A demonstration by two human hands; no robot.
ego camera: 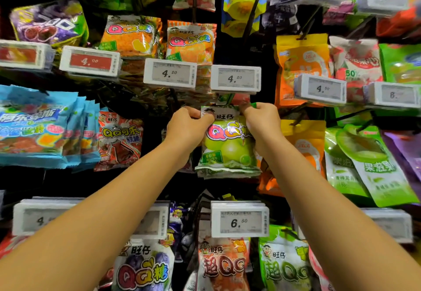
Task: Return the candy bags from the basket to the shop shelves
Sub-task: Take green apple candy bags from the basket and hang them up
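**Green-apple QQ bag held at peg, both hands**

A green-apple QQ candy bag (227,141) is gripped at its top edge by both hands, approx. centre of the display. The top-left corner is pinched by the left hand (189,129), thumb laid on the white header strip. The top-right corner is pinched by the right hand (262,123), fingers closed round the edge. The bag is held upright, front facing out, just below the 4.20 price tag (235,79). Whether the header is hooked on a peg cannot be told; that spot is hidden by the tag and fingers. More green bags are seen stacked directly behind it. A red QQ cola bag (119,140) hangs to the left, orange bags (305,145) to the right. A 6.50 price tag (239,220) sits below. No basket in view.
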